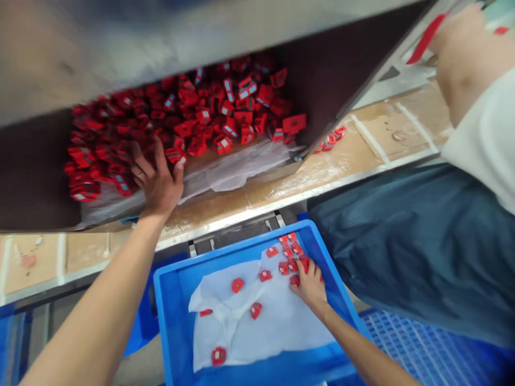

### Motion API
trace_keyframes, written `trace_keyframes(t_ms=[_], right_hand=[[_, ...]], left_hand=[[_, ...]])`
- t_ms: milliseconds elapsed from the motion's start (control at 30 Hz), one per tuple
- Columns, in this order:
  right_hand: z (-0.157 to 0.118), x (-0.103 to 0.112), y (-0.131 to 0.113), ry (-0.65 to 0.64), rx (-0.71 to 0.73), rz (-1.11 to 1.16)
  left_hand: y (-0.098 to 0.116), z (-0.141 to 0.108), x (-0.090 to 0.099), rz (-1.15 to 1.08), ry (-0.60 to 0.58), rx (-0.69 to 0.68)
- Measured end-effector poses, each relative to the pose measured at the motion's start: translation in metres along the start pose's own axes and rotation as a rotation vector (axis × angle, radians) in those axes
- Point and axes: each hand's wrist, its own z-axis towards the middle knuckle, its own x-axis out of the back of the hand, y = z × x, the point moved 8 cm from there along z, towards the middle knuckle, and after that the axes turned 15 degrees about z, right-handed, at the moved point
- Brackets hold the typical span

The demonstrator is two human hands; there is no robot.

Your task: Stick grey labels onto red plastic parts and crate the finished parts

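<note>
My left hand (161, 179) reaches into the opening of a dark-walled bin (322, 69), its fingers spread over a heap of small red parts (209, 115). The thumb lies beside a red part at the heap's front edge. Lower down, my right hand (311, 284) is inside a blue tray (237, 244) lined with a white sheet (281, 321). Its fingers are curled over small red parts (295, 280) at the end of a cluster in the tray's far right corner. Several more red parts are scattered on the sheet.
A bench with a tan top (257, 201) and a metal edge runs behind the tray. A few red parts (330, 140) lie beside the bin. Another person's arm (466, 59) and dark trousers (402, 230) are at the right. A blue grid crate (414, 343) stands below.
</note>
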Motion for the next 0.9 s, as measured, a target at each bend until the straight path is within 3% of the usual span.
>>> trace_keyframes(t_ms=[100,300,400,467,500,533,567,600,633,667,700,767,900], right_hand=[[-0.005,0.006,0.002,-0.008,-0.004,0.072],[-0.010,-0.004,0.016,-0.021,-0.032,0.103],[-0.002,-0.005,0.017,-0.045,-0.024,0.124],[0.004,-0.003,0.016,-0.072,-0.032,0.141],[0.007,-0.002,0.014,-0.082,-0.038,0.148],[0.009,-0.001,0.013,-0.088,-0.046,0.155],[0.012,0.001,0.011,-0.093,-0.055,0.160],[0.014,0.003,0.009,-0.095,-0.066,0.164],[0.016,0.004,0.008,-0.097,-0.077,0.168],[0.018,0.006,0.006,-0.096,-0.087,0.171],[0.019,0.008,0.004,-0.094,-0.093,0.174],[0.020,0.010,0.002,-0.090,-0.095,0.178],[0.019,0.013,0.004,-0.090,-0.086,0.189]], left_hand=[[0.006,-0.002,0.001,0.033,0.051,-0.102],[0.010,-0.020,0.019,-0.042,0.135,-0.199],[0.025,-0.057,0.033,-0.096,0.234,-0.222],[0.050,-0.105,0.033,-0.183,0.298,-0.289],[0.071,-0.138,0.026,-0.254,0.290,-0.413],[0.099,-0.175,0.006,-0.327,0.142,-0.573],[0.129,-0.218,-0.025,-0.364,-0.124,-0.734],[0.152,-0.261,-0.061,-0.320,-0.419,-0.799],[0.166,-0.300,-0.095,-0.225,-0.663,-0.783],[0.176,-0.332,-0.124,-0.123,-0.828,-0.728],[0.185,-0.355,-0.146,-0.048,-0.913,-0.658],[0.204,-0.380,-0.172,0.010,-0.958,-0.584],[0.229,-0.385,-0.192,0.043,-0.926,-0.526]])
